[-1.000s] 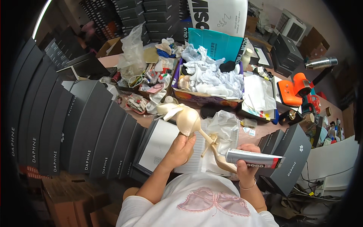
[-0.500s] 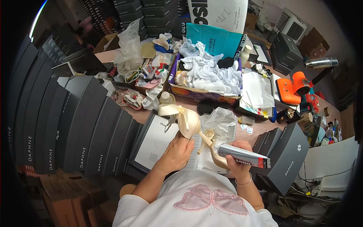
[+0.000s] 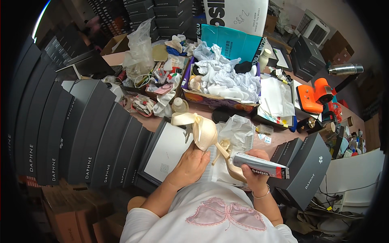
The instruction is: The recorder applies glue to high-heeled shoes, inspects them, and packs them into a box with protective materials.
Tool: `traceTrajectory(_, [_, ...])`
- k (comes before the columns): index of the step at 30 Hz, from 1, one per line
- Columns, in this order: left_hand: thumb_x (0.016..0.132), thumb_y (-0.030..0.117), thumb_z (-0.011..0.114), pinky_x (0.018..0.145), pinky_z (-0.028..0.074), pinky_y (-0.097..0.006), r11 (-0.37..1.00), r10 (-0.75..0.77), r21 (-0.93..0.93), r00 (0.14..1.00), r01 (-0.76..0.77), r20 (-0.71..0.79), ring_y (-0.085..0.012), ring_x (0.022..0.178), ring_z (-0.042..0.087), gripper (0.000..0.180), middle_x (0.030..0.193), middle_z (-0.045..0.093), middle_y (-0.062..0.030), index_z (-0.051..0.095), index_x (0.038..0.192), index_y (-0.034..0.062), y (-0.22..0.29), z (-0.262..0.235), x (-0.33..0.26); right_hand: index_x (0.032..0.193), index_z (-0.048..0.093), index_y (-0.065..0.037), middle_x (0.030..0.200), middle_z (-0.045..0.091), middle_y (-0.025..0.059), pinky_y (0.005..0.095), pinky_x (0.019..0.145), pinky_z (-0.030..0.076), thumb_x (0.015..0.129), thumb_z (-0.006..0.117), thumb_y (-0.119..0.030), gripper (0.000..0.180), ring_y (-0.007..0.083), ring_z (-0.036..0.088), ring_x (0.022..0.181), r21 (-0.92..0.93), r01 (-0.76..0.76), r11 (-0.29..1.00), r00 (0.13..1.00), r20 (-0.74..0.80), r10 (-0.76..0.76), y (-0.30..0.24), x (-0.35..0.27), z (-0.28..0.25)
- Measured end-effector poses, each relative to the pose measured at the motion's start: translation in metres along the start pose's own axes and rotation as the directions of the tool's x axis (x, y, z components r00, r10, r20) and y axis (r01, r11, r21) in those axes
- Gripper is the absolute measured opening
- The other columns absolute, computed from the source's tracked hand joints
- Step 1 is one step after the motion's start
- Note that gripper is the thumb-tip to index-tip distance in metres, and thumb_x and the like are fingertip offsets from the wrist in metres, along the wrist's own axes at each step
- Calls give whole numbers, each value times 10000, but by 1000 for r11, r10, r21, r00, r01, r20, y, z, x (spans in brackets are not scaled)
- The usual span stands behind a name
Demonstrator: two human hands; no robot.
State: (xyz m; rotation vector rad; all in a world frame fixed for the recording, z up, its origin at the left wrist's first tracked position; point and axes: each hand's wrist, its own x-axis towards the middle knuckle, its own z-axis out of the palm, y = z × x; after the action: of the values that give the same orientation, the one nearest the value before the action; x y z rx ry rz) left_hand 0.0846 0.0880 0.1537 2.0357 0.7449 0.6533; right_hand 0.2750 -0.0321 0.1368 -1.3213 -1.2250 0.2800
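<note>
My left hand (image 3: pixel 189 165) is closed round a cream high-heeled shoe (image 3: pixel 205 134), holding it raised with its ribbon strap at the upper left and its slim heel slanting down to the right. In my right hand (image 3: pixel 258 184) is a grey, black and red glue tube (image 3: pixel 265 167), its narrow end toward the shoe's heel. A second cream shoe (image 3: pixel 234 170) lies below the tube, partly hidden by my right hand. Under both shoes is a box lined with white tissue (image 3: pixel 237 128). Whether the tube's tip touches either shoe, I cannot tell.
A grey shoebox lid (image 3: pixel 172 152) with a white inside leans at my left, beside a row of dark shoeboxes (image 3: pixel 87 137). More dark boxes (image 3: pixel 304 170) stand at the right. Farther back are a carton of crumpled paper (image 3: pixel 221 99), a clear bottle (image 3: pixel 179 106) and a brush (image 3: pixel 265 129).
</note>
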Motion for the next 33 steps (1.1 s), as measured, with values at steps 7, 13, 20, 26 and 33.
traceTrajectory(7, [878, 59, 490, 915, 378, -483, 998, -62, -14, 996, 63, 70, -477, 1051, 459, 380, 1160, 466, -306, 429, 1237, -51, 4, -4, -1, 978, 561, -24, 924, 621, 111, 334, 758, 487, 718, 765, -121, 345, 237, 596, 829, -5, 23, 1000, 1000, 19, -23, 0, -1, 1])
traceTrajectory(13, [877, 64, 491, 924, 372, -489, 997, -74, -12, 995, 75, 65, -479, 1068, 452, 383, 1173, 460, -308, 431, 1236, -54, 7, -4, 0, 981, 564, -23, 920, 625, 112, 338, 756, 492, 709, 767, -104, 349, 240, 602, 828, -10, 40, 999, 997, 61, -39, 0, -3, 1])
traceTrajectory(20, [877, 70, 491, 935, 369, -484, 998, -67, 6, 996, 66, 58, -481, 1075, 449, 384, 1189, 453, -309, 435, 1237, -53, 10, -4, 0, 968, 570, -12, 925, 620, 118, 337, 763, 485, 718, 765, -125, 336, 242, 594, 836, 16, 28, 999, 999, 45, -29, 0, -4, 0])
traceTrajectory(26, [901, 90, 471, 806, 420, -461, 1000, -6, 30, 1000, 6, 20, -430, 901, 520, 228, 992, 530, -272, 479, 1071, -63, 2, -1, -3, 955, 577, 1, 939, 604, 115, 329, 767, 472, 741, 748, -135, 306, 230, 574, 855, 111, -56, 992, 998, -11, 58, 0, -6, 3])
traceTrajectory(33, [927, 102, 466, 813, 437, -409, 997, -55, -58, 998, 55, 3, -371, 881, 556, 245, 946, 571, -229, 480, 1105, -65, -14, 6, -5, 1064, 518, -17, 1000, 567, 100, 301, 826, 448, 790, 707, -141, 355, 169, 553, 894, 534, -201, 822, 928, -166, 334, 12, -8, -8])
